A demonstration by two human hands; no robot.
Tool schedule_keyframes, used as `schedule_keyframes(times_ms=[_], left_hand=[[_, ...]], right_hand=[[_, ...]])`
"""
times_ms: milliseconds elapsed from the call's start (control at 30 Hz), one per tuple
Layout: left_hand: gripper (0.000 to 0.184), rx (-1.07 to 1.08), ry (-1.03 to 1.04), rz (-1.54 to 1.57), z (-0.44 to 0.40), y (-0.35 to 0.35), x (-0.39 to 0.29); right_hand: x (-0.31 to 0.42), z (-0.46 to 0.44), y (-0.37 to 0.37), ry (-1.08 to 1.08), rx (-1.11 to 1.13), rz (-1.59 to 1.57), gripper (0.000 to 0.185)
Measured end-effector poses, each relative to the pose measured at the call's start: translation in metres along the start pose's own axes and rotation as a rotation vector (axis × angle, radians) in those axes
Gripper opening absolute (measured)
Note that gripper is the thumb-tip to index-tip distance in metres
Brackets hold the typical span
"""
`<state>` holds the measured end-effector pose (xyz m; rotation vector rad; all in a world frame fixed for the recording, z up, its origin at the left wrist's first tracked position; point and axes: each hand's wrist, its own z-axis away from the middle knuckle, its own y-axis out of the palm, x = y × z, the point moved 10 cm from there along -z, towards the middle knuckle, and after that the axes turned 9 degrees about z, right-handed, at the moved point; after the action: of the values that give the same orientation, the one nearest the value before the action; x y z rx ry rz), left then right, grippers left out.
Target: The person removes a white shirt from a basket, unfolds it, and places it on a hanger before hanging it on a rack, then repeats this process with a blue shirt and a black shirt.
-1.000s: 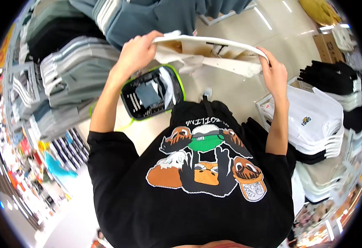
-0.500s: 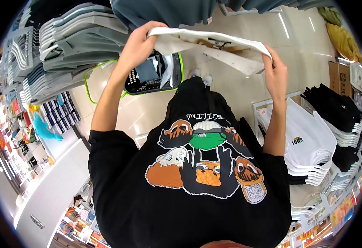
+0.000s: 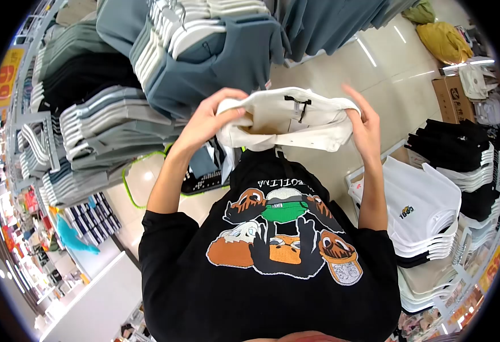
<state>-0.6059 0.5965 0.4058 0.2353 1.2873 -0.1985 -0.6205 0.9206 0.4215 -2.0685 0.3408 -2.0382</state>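
A cream-white garment (image 3: 310, 139) hangs between my hands, its band-like opening gaping toward me. Inside the back edge is a small black label (image 3: 300, 105). My left hand (image 3: 218, 117) pinches the left end of the band, thumb on the near side. At the other end, my right hand (image 3: 364, 122) has its thumb against the band, with one finger stretched out and blurred. The lower part of the garment is hidden from view, so its exact kind is unclear.
Grey-blue shirts on hangers (image 3: 204, 74) crowd the far side. A black basket with a green rim (image 3: 204, 185) stands on the floor at left, partly covered by my arm. White shirts (image 3: 412, 205) lie stacked at right, near black garments (image 3: 455, 142) and a cardboard box (image 3: 452, 100).
The garment has come down closer to my body, and its stretched band has slackened into a wider opening. My hands moved slightly inward; a right finger has lifted away. The view has tilted toward the racks.
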Motion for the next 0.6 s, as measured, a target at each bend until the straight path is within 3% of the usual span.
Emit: schedule_keyframes(times_ms=[100, 233, 367, 400, 500, 600], left_hand=[[0.023, 0.106, 0.028, -0.262, -0.021, -0.005, 0.001], [0.025, -0.098, 0.119, -0.679, -0.032, -0.029, -0.014], [0.025, -0.162, 0.158, -0.646, -0.040, -0.044, -0.007], [0.024, -0.115, 0.007, -0.586, -0.045, -0.047, 0.008], [0.028, -0.084, 0.078, -0.236, -0.054, -0.040, 0.021], [0.028, -0.130, 0.009, -0.203, -0.058, -0.033, 0.022]], right_hand=[[0.008, -0.021, 0.001, -0.003, 0.016, -0.013, 0.023], [0.015, -0.048, 0.014, 0.015, 0.062, -0.002, 0.020], [0.024, -0.073, 0.032, -0.007, 0.109, 0.039, 0.019], [0.027, -0.080, 0.037, -0.035, 0.132, 0.041, 0.019], [0.039, -0.094, 0.053, -0.099, 0.238, 0.019, 0.019], [0.046, -0.109, 0.064, -0.117, 0.317, -0.001, 0.019]])
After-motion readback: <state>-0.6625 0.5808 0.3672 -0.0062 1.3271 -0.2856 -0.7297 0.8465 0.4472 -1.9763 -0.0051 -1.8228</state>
